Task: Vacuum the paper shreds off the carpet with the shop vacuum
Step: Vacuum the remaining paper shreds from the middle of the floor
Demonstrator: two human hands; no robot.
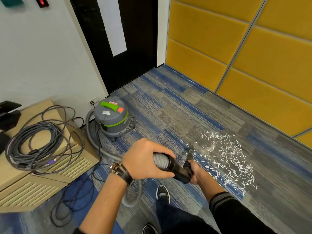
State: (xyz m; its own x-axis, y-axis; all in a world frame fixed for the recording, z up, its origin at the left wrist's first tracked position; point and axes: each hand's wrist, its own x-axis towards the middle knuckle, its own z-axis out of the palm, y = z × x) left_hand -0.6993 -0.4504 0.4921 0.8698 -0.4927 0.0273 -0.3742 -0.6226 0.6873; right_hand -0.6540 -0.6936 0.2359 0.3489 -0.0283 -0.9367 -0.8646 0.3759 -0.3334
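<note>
The floor is carpet (168,105) in blue and grey striped tiles, bounded by a white wall, a black door (135,39) and yellow padded panels (253,56).

At far left, a low wooden cabinet (42,188) with slatted vents carries a loose coil of grey cable (42,126). Just beside the cabinet, near a wall outlet (93,100), the shop vacuum (111,115) stands upright on the carpet: a grey drum with a green handle. Its grey ribbed hose (161,160) leaves the left side of the drum, runs along the carpet past the cabinet, loops near your shoe (163,194) and rises to your hands.

Your left hand (146,161), with bracelets (120,171) at the wrist, grips the hose from above where the ribbed section joins the black tube (177,169); fingers and thumb wrap round the joint.

Your right hand (195,171) lies under the lower end of the tube, fingers curled round the base of the nozzle (190,153). The nozzle projects forward from those fingers. Its tip sits at the near-left edge of the paper shreds (226,157). Whether the tip touches the carpet cannot be determined.

The shreds are short white strips scattered across the carpet to the right of both hands, apart from the fingers, near the yellow panels.
</note>
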